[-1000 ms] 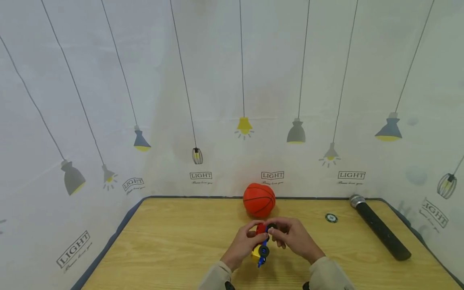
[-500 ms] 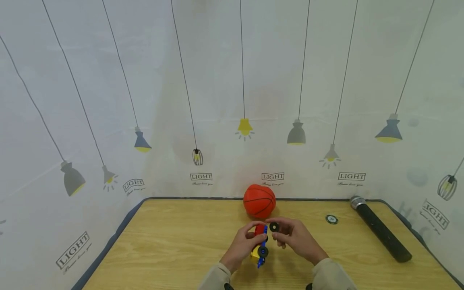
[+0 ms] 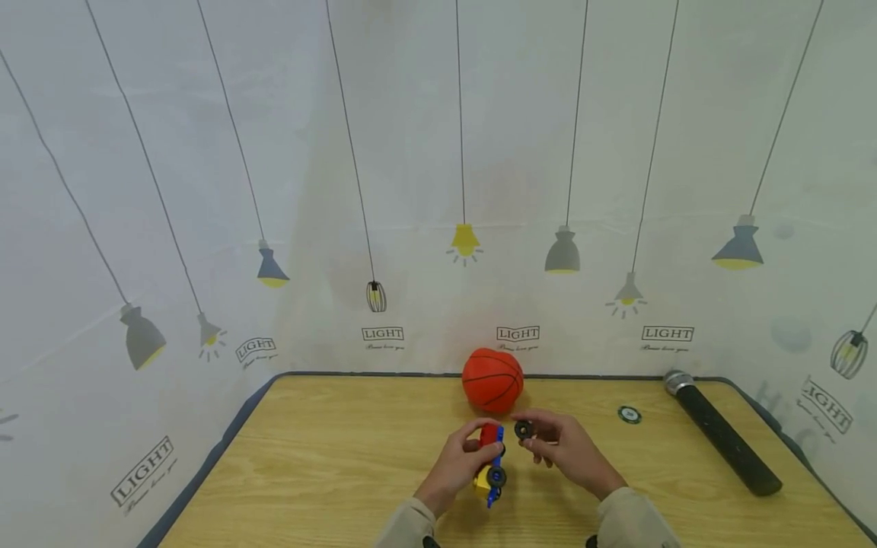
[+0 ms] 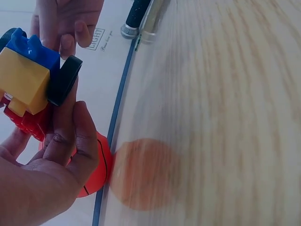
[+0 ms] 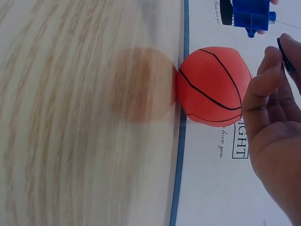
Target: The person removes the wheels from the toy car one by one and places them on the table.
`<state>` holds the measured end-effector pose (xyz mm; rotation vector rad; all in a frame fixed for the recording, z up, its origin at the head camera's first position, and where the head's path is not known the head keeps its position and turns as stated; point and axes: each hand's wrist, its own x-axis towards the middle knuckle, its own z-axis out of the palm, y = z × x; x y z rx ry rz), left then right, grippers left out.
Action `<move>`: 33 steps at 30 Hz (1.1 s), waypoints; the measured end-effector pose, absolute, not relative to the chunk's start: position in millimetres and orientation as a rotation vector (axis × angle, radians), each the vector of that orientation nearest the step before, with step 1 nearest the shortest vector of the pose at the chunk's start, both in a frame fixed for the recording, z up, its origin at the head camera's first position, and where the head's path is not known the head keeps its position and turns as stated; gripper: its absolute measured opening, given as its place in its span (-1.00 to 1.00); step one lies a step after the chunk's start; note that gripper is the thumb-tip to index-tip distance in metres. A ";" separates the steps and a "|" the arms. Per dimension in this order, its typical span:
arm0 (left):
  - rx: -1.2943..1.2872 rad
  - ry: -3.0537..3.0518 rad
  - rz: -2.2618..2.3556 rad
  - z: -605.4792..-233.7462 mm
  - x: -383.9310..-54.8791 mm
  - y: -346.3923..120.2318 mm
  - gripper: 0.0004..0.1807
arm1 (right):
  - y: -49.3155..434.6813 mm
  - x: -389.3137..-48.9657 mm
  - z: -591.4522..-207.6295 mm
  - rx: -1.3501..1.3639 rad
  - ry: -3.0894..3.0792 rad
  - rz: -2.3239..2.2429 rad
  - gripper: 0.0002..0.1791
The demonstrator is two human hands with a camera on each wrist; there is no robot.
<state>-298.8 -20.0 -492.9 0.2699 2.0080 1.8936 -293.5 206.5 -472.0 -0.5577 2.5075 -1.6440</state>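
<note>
My left hand [image 3: 448,464] grips a small toy truck [image 3: 483,481] with a red, a yellow and a blue part, held above the table and tilted on end. In the left wrist view a black wheel [image 4: 65,81] is attached beside the yellow block [image 4: 26,75]. The blue underside [image 5: 251,15] shows in the right wrist view. My right hand [image 3: 572,453] pinches a loose black wheel [image 3: 518,430] between thumb and fingertips, a short gap to the right of the truck. Seen edge-on, that wheel [image 5: 285,56] is partly hidden by the fingers.
A red toy basketball [image 3: 492,380] sits at the table's back edge, just beyond the hands. Farther right lie a poker chip [image 3: 629,415] and a black microphone [image 3: 726,438]. The wooden table [image 3: 322,464] meets a lamp-printed backdrop [image 3: 411,190] at its back.
The wheel was against the truck's far end one second ago and has come away from it. My right hand has moved right with the wheel; the left hand has stayed nearly still.
</note>
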 end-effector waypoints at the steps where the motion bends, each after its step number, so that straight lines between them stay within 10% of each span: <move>1: 0.266 2.007 1.892 -492.8 -298.6 -20.1 -0.49 | 206.8 -294.0 -472.5 -0.540 2.525 -1.633 -0.55; 33: 0.227 2.040 1.881 -494.7 -294.3 -30.1 -0.52 | 240.1 -313.4 -491.5 -0.550 2.817 -1.219 -0.55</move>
